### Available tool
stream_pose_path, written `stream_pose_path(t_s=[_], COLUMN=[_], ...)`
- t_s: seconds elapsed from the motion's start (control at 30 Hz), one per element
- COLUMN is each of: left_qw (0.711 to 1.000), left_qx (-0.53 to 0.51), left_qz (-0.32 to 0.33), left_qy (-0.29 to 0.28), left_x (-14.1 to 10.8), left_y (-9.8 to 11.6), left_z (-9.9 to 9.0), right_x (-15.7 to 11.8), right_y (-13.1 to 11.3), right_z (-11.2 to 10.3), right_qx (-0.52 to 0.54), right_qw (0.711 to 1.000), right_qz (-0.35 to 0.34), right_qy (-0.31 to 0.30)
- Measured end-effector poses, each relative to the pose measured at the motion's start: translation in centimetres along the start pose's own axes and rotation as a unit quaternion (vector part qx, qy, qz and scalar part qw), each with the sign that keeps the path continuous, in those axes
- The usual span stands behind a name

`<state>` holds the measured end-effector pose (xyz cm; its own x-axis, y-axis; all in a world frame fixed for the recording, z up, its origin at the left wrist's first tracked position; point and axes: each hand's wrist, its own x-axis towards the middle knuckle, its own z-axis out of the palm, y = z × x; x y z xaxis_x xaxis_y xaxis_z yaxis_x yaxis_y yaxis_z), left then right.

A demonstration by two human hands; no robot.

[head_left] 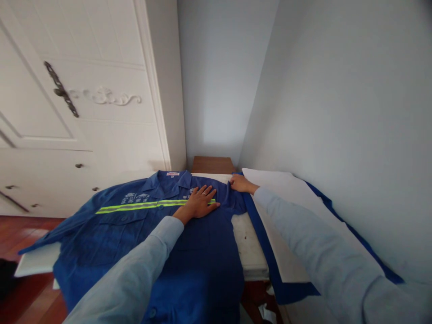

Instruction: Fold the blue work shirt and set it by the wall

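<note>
A blue work shirt (199, 238) with a yellow-green and silver reflective stripe across the chest lies spread out, front side up, its collar at the far end. My left hand (200, 202) rests flat on the chest near the stripe, fingers apart, a ring on one finger. At the shirt's right sleeve edge, my right hand (242, 184) pinches the blue cloth between thumb and fingers. The sleeve (232, 198) bunches into folds beside that hand. The shirt's other sleeve (64, 229) stretches out to the left.
Under the shirt is a white table (248, 238). To the right lies a white sheet (283, 216) over blue cloth (266, 252), against a grey wall (337, 112). A white cabinet (111, 126) stands at left, and a brown wooden box (213, 164) sits in the corner.
</note>
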<state>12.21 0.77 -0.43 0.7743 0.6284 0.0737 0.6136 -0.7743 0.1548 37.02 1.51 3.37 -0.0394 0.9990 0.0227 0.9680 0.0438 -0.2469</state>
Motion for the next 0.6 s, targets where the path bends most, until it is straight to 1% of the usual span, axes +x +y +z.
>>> stream_pose_path(t_s=[0.07,0.17,0.23,0.27,0.33,0.37,0.4,0.47,0.53,0.57,0.6], left_qw=[1.0,0.999,0.999,0.999,0.999,0.999,0.999,0.999,0.999,0.999,0.999], left_qx=[-0.006,-0.016,-0.022,-0.026,-0.032,-0.033,-0.033,-0.029,-0.026,-0.025,-0.025], left_qz=[0.005,0.006,0.002,0.001,-0.002,-0.003,-0.005,-0.01,-0.012,-0.011,-0.011], left_qy=[0.018,0.035,0.037,0.037,0.037,0.037,0.036,0.033,0.032,0.031,0.029], left_x=[0.0,0.0,0.1,0.1,0.2,0.2,0.2,0.2,0.3,0.3,0.3], left_y=[-0.2,-0.4,-0.4,-0.4,-0.3,-0.2,-0.2,0.0,0.1,0.1,0.1], left_z=[0.3,0.7,0.8,0.8,0.8,0.7,0.7,0.6,0.6,0.6,0.6], right_x=[-0.2,-1.0,-1.8,-2.2,-3.2,-3.6,-4.1,-5.0,-5.7,-6.1,-6.4], right_y=[0.0,0.7,1.4,1.7,2.1,2.3,2.3,2.2,1.8,1.6,1.4], right_z=[-0.9,-3.4,-5.0,-5.7,-6.4,-6.5,-6.4,-5.8,-4.9,-4.4,-3.9], right_qx=[0.036,0.082,0.167,0.228,0.35,0.395,0.425,0.475,0.523,0.539,0.546], right_qw=[0.999,0.996,0.984,0.97,0.921,0.895,0.876,0.842,0.809,0.798,0.793], right_qz=[0.004,0.012,0.052,0.086,0.167,0.202,0.226,0.251,0.26,0.259,0.254], right_qy=[0.011,0.023,0.013,0.0,-0.033,-0.043,-0.045,-0.043,-0.062,-0.079,-0.095])
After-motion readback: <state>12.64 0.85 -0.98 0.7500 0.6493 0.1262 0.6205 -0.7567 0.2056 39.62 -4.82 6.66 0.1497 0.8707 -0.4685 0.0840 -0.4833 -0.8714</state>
